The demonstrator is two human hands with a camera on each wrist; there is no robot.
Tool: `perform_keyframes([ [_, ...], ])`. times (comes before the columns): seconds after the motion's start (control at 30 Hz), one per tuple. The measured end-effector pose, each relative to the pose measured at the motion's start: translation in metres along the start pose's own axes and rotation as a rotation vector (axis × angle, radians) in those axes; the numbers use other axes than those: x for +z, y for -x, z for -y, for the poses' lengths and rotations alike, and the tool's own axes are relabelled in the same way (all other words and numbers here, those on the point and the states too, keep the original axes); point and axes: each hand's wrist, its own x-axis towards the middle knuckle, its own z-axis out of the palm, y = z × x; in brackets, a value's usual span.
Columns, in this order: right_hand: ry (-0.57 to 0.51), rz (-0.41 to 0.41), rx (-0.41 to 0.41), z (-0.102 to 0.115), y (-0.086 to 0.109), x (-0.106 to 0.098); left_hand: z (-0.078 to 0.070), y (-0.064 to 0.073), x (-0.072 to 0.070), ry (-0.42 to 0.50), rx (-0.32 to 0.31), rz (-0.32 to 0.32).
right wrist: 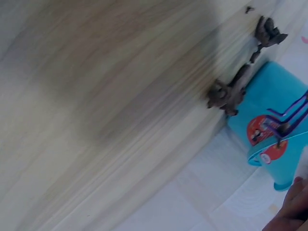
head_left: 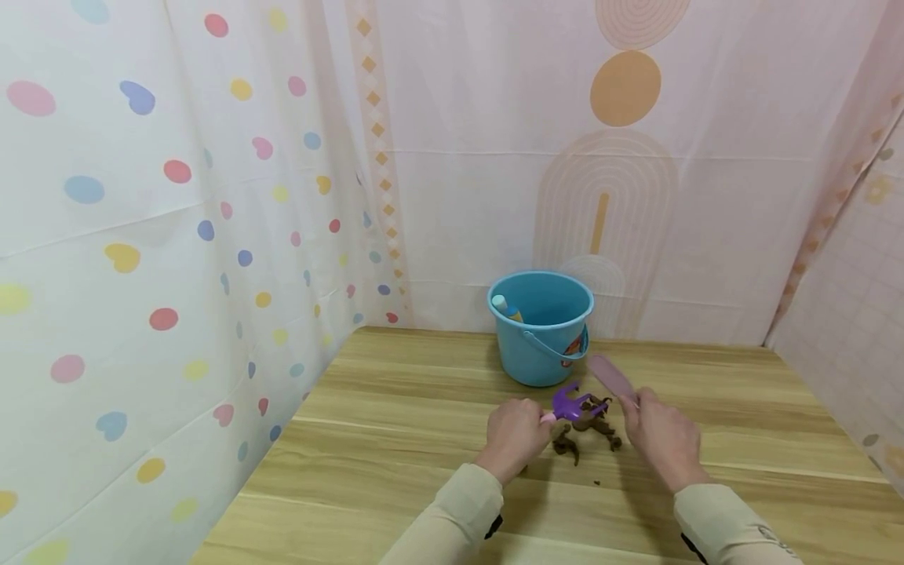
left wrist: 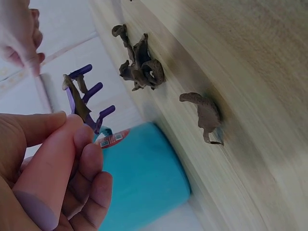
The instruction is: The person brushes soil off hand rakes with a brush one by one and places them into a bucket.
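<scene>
My left hand (head_left: pixel 514 438) grips the pink handle (left wrist: pixel 48 171) of a small toy rake with a purple head (head_left: pixel 567 405). A shrivelled brown scrap (left wrist: pixel 77 98) lies caught on its tines in the left wrist view. With curled fingers, my right hand (head_left: pixel 664 441) holds a flat pink blade-shaped tool (head_left: pixel 611 377), perhaps a toy shovel, tilted toward the bucket. Between both hands lie several curled, dark brown pieces (head_left: pixel 565 446) like dried fungus or peel. The right wrist view shows some pieces (right wrist: pixel 226 94) on the table; only part of my right hand (right wrist: pixel 291 209) appears there.
Behind the pieces stands a blue bucket (head_left: pixel 533 353) with its handle hanging down and a red sticker. Inside it lean a pale-tipped handle (head_left: pixel 499 303) and a blue and yellow item (head_left: pixel 514 314). Patterned curtains (head_left: pixel 452 227) border the wooden table (head_left: pixel 367 439).
</scene>
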Motion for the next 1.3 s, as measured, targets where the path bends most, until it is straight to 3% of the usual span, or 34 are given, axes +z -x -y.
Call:
perform_keyframes([
  [0.17, -0.016, 0.044, -0.09, 0.009, 0.001, 0.004, 0.0, 0.0, -0.001, -0.021, 0.01, -0.007],
  [0.4, -0.007, 0.13, 0.03, -0.004, 0.001, 0.002, -0.001, 0.001, -0.002, -0.021, 0.011, 0.016],
  [0.73, -0.002, 0.151, 0.095, -0.025, 0.001, 0.001, 0.0, 0.001, -0.004, 0.008, 0.019, -0.011],
  [0.97, -0.007, 0.077, 0.073, -0.013, 0.0, -0.003, 0.002, 0.001, -0.004, 0.016, 0.006, -0.001],
  [1.13, -0.013, 0.023, -0.011, 0.008, 0.007, -0.005, 0.004, 0.001, -0.001, 0.05, -0.018, 0.018],
  [1.3, 0.0, -0.038, -0.103, 0.025, 0.017, -0.003, 0.006, 0.0, 0.0, 0.123, -0.03, -0.004],
])
